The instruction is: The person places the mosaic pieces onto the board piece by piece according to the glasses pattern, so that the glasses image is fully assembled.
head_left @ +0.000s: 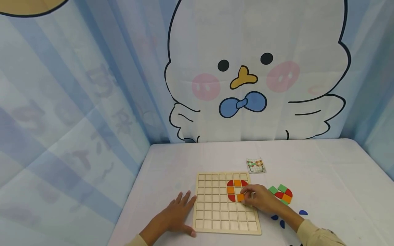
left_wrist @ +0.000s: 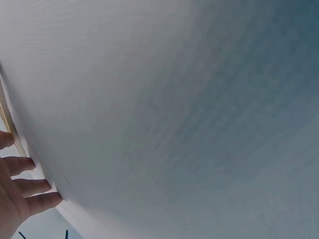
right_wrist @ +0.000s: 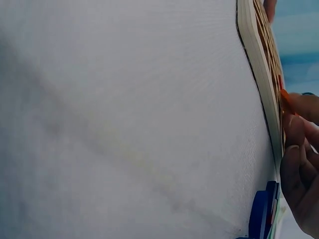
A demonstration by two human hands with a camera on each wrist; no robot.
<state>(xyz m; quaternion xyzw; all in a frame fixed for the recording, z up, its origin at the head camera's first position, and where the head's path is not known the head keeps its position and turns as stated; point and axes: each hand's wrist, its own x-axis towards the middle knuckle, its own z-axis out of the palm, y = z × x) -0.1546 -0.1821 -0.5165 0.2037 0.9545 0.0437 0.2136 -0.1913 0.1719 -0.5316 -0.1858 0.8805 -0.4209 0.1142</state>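
A wooden grid board lies on the white table. Near its upper right, red rounded tiles and orange square tiles fill several cells in a curved outline. My right hand pinches an orange square tile between thumb and finger, low over the grid beside the lower red tile. In the right wrist view the same orange tile shows at the fingertips, close to the board. My left hand rests with spread fingers at the board's left edge; its fingertips show in the left wrist view.
A small pattern card lies behind the board. Right of it sits a cluster of green, red and orange tiles. Several blue half-round pieces are scattered near my right forearm. A cartoon-printed curtain hangs behind the table.
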